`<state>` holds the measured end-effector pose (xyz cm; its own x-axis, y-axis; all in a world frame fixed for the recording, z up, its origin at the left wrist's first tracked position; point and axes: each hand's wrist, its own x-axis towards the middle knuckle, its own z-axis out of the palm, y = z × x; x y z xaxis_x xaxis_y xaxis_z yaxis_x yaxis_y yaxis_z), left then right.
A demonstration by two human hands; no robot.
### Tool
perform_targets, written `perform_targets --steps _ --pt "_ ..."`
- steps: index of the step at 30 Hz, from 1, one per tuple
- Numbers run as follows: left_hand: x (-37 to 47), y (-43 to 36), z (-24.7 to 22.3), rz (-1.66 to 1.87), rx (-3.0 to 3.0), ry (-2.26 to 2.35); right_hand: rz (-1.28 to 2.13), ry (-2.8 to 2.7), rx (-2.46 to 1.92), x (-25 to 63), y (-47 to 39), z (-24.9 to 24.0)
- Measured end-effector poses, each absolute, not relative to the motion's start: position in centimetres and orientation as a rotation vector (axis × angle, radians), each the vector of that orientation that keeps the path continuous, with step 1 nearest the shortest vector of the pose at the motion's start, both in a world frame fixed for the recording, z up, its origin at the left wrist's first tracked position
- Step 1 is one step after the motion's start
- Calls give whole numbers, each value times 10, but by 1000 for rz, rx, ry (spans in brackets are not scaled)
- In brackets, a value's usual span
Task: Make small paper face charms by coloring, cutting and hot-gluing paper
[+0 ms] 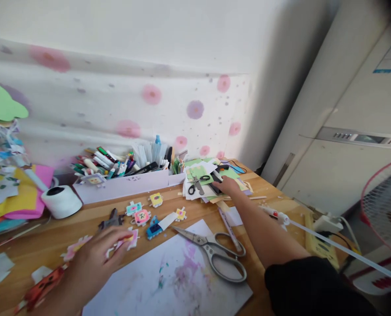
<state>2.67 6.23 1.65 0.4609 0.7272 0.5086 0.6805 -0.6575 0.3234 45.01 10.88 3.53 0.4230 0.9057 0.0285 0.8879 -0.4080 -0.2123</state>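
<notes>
My left hand (pixel 98 256) is closed in a pinch at a small pink paper cutout (pixel 133 239), above the table's left side. My right hand (pixel 227 186) stretches to the paper pile (pixel 195 171) at the back, its fingers bent at a dark, long object (pixel 216 189) whose kind I cannot make out. Small black-handled scissors (pixel 198 185) lie on that pile. Between my arms, large metal scissors (pixel 211 252) rest partly open on a paint-stained white sheet (pixel 143 281). Near my left hand lie pink (pixel 140 216), teal (pixel 134 208) and yellow (pixel 156 199) paper cutouts.
A long white box (pixel 123 186) full of pens stands against the wall. A white thread spool (pixel 61 202) and coloured sheets (pixel 44 184) sit at the left. On the right are a glue gun with a white stick (pixel 282 217), a power strip (pixel 320 245) and a fan (pixel 386 206).
</notes>
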Motion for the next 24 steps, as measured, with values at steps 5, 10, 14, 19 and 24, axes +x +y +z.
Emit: perform_targets --steps 5,10,14,19,24 --pt "4 54 -9 960 2588 1265 38 -1608 -2516 413 108 22" --pt "13 55 -15 888 2611 1198 -41 -1680 -2494 374 112 17" --pt "11 55 -19 897 2618 1185 -35 -1743 -2508 372 112 17" --pt "12 54 -19 850 2626 1169 31 -1746 -2622 392 113 23" --pt "12 56 -20 832 2612 1179 167 -1758 -2716 410 116 33"
